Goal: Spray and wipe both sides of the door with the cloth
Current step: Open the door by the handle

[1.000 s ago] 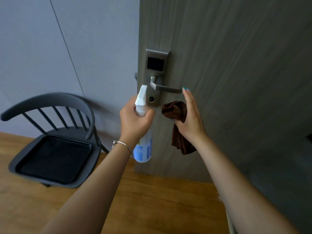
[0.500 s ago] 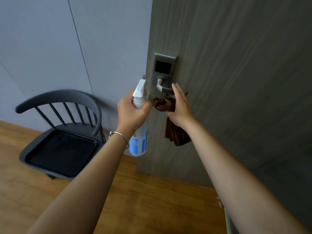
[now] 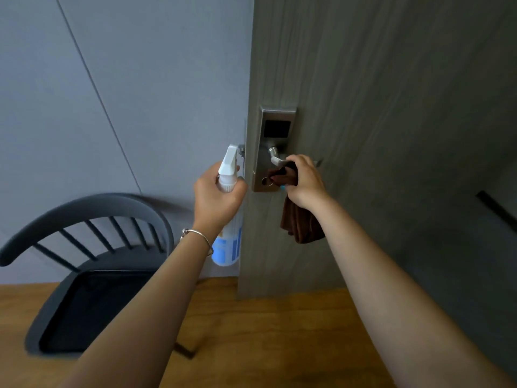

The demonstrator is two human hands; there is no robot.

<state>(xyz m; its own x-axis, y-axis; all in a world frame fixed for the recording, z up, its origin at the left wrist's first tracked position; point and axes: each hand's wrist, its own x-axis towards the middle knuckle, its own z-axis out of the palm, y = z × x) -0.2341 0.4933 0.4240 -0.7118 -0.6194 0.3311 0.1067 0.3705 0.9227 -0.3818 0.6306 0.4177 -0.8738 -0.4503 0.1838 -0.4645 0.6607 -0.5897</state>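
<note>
Gripping the door handle (image 3: 277,161) through the cloth (image 3: 300,222), right hand (image 3: 305,180) fingers curl tight; left hand (image 3: 216,197) clamps the spray bottle (image 3: 228,242). Swinging the door (image 3: 377,107) likely follows.

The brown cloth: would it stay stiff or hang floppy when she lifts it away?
Probably floppy: the brown cloth droops in loose folds below the right hand. It looks light, since it is held together with the door handle.

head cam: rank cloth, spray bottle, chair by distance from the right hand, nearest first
1. cloth: gripped in the right hand at the door handle, hanging below it.
2. spray bottle: just left of it, held in the left hand by the door edge.
3. chair: farthest, low at the left against the wall.
</note>
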